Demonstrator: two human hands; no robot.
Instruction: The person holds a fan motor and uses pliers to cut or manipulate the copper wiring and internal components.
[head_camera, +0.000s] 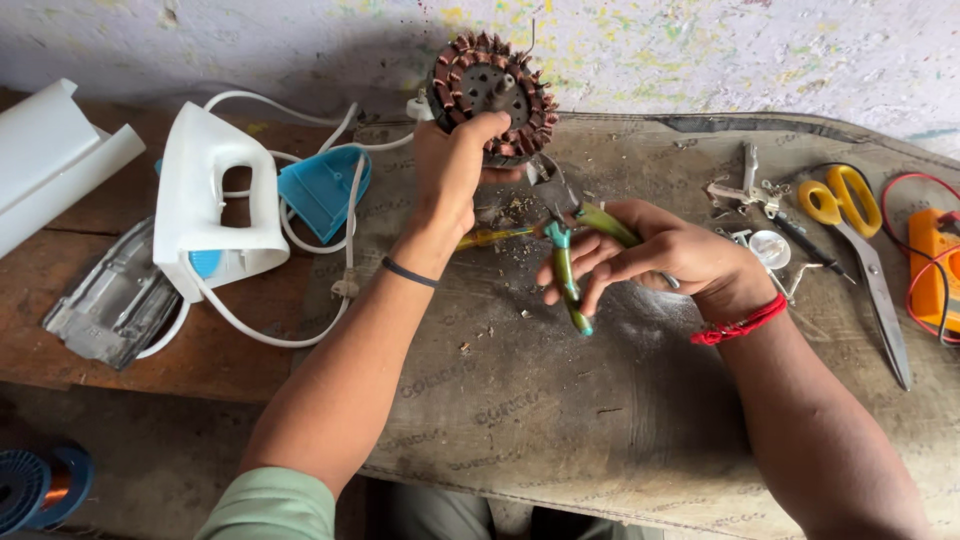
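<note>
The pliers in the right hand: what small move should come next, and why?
Probably bring the pliers a little up, so the tips meet the rim of the wound motor core. The left hand holds that core tilted above the mat, and the right hand grips the handles. The jaws point toward the core's lower edge, but whether they touch it I cannot tell.

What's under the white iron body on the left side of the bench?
The white iron body rests on the brown wooden bench, over its white cord. A grey metal plate lies beside it. Anything directly beneath is hidden.
</note>
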